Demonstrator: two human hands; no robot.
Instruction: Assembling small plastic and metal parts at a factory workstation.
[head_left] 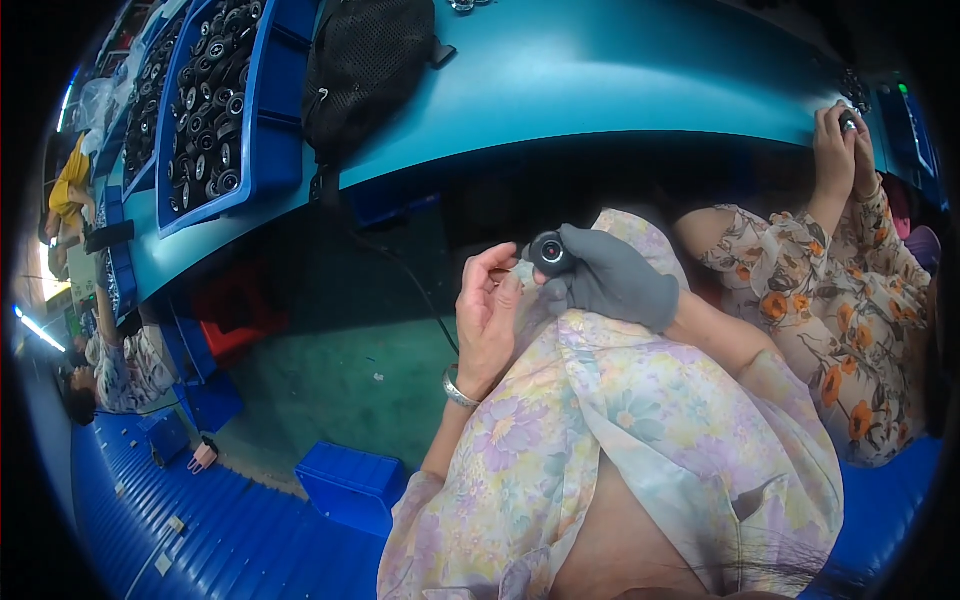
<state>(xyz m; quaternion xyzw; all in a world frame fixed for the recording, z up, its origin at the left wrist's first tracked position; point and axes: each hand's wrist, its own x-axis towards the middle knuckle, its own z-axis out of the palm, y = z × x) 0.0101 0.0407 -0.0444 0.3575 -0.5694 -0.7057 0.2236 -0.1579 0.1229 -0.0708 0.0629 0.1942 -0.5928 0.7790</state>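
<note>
Over my lap, my right hand point(620, 278), in a grey glove, grips a small black wheel-like part point(549, 254). A silver ring and a dark centre with a reddish spot show on its face. My left hand point(487, 312) is bare, with a silver bangle point(458, 388) at the wrist. Its fingers are loosely bent with the thumb apart from them, and the fingertips come close to the part's left side. Nothing can be made out in that hand.
A blue-green table point(600, 90) curves across the top. On it stand a blue crate point(262, 150) of similar black parts and a black mesh bag point(365, 70). To the right, a co-worker's hands point(840, 160) hold a small dark thing. A blue bin point(348, 480) and red stool point(240, 320) stand left.
</note>
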